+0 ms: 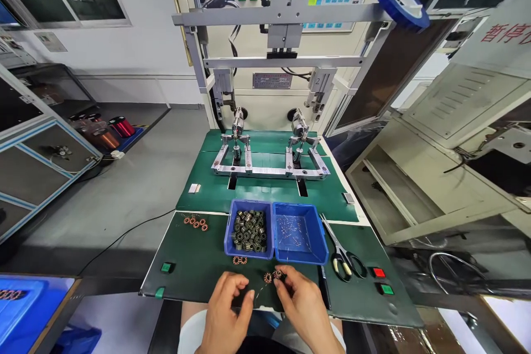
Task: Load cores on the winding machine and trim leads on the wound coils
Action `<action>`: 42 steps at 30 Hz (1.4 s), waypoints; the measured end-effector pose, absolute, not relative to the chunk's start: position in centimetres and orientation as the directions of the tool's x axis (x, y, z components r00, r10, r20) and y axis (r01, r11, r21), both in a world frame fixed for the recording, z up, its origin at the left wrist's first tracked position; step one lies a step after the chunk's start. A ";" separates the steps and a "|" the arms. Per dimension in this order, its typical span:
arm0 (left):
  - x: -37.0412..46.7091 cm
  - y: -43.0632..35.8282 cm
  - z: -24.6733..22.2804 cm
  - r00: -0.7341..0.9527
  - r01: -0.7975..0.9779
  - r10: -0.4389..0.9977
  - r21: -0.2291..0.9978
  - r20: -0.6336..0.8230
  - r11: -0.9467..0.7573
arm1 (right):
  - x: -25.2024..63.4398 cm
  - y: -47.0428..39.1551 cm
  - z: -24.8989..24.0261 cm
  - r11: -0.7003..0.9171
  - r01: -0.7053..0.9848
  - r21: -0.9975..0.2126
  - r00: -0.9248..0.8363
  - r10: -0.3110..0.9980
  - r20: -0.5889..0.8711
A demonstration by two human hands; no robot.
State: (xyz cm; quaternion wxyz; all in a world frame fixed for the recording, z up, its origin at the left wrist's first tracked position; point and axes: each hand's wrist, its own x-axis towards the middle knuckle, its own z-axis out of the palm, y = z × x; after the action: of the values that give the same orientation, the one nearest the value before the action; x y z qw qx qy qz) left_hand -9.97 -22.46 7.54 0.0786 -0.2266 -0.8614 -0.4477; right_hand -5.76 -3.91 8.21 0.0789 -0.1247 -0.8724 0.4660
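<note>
My right hand (305,301) pinches a small copper-wound ring coil (277,275) between thumb and fingers, above the front of the green work table. Just left of these fingertips is a second copper-wound ring coil (267,277), close against the first; I cannot tell if they are joined. My left hand (229,310) is beside them with thumb and fingers apart and nothing visible in it. A thin wire end (260,291) trails between the two hands. Two more wound coils (240,260) lie in front of a blue bin (228,240) full of dark ring cores (249,231).
Right of that bin stands another blue bin (321,251) with wire scraps. Black-handled scissors (341,251) lie beside it. Several wound coils (196,223) lie at the left. A metal double winding fixture (269,170) stands behind. Red (378,272) and green (386,289) buttons sit at right.
</note>
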 end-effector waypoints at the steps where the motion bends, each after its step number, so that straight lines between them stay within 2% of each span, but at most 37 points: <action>1: -9.6 -22.3 7.6 -0.894 0.441 0.306 0.768 0.328 0.465 | -5.6 -3.7 8.6 0.497 0.147 -0.855 -0.961 0.277 -0.005; 3: -8.8 -21.9 8.1 -0.931 0.359 0.211 0.852 0.298 0.382 | -5.2 -3.4 9.4 0.414 0.147 -0.898 -0.971 0.234 -0.051; 5: -8.0 -21.4 9.1 -0.969 0.241 0.113 0.938 0.219 0.248 | -4.7 -3.2 10.3 0.239 0.145 -0.960 -0.979 0.174 -0.104; 6: -7.7 -21.1 9.8 -0.984 0.163 0.100 0.973 0.148 0.165 | -4.4 -3.1 10.8 0.122 0.152 -0.981 -0.981 0.139 -0.135; 8: -7.2 -20.4 11.2 -0.981 -0.052 0.190 0.998 -0.047 -0.020 | -4.1 -3.2 11.7 -0.110 0.171 -0.979 -0.982 0.064 -0.178; 9: -7.1 -20.0 11.9 -0.950 -0.184 0.275 0.977 -0.149 -0.108 | -4.0 -3.4 12.1 -0.199 0.183 -0.963 -0.981 0.029 -0.192; 11: -7.2 -19.3 12.9 -0.845 -0.434 0.444 0.869 -0.300 -0.240 | -3.9 -3.6 12.8 -0.251 0.188 -0.950 -0.981 -0.003 -0.193; 13: -7.7 -18.8 13.5 -0.747 -0.604 0.542 0.734 -0.385 -0.312 | -4.0 -3.7 13.4 -0.194 0.149 -0.969 -0.987 0.024 -0.157; 16: -8.5 -18.6 13.7 -0.651 -0.735 0.606 0.577 -0.456 -0.356 | -4.2 -3.8 13.8 -0.141 0.083 -0.986 -0.993 0.074 -0.094; 19: -8.9 -18.8 13.6 -0.578 -0.799 0.682 0.482 -0.448 -0.360 | -4.5 -3.7 14.1 -0.230 0.077 -0.970 -0.993 0.074 -0.096; 22: -8.8 -19.0 13.6 -0.528 -0.832 0.731 0.437 -0.432 -0.343 | -4.8 -3.8 14.4 -0.226 0.085 -0.970 -0.991 0.078 -0.105; 29: -8.3 -18.6 13.5 -0.621 -0.768 0.635 0.518 -0.460 -0.376 | -5.0 -4.2 14.5 -0.185 0.118 -0.976 -0.983 0.114 -0.141; 33: -8.3 -18.7 12.4 -0.560 -0.806 0.720 0.470 -0.409 -0.360 | -5.0 -4.3 14.2 -0.286 0.156 -0.945 -0.982 0.056 -0.180; 36: -8.3 -18.9 11.7 -0.515 -0.830 0.780 0.436 -0.357 -0.348 | -5.1 -4.3 14.1 -0.285 0.161 -0.945 -0.982 0.046 -0.181; 42: -8.1 -18.7 13.1 -0.584 -0.786 0.696 0.505 -0.417 -0.357 | -5.3 -4.2 14.5 -0.252 0.177 -0.952 -0.977 0.069 -0.200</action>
State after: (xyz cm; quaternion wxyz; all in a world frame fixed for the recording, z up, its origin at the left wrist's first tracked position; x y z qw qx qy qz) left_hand -8.05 -18.66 13.06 -0.4511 0.0654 -0.3431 -0.8213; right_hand -5.29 -4.22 14.48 -0.0343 -0.1006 -0.6107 0.7847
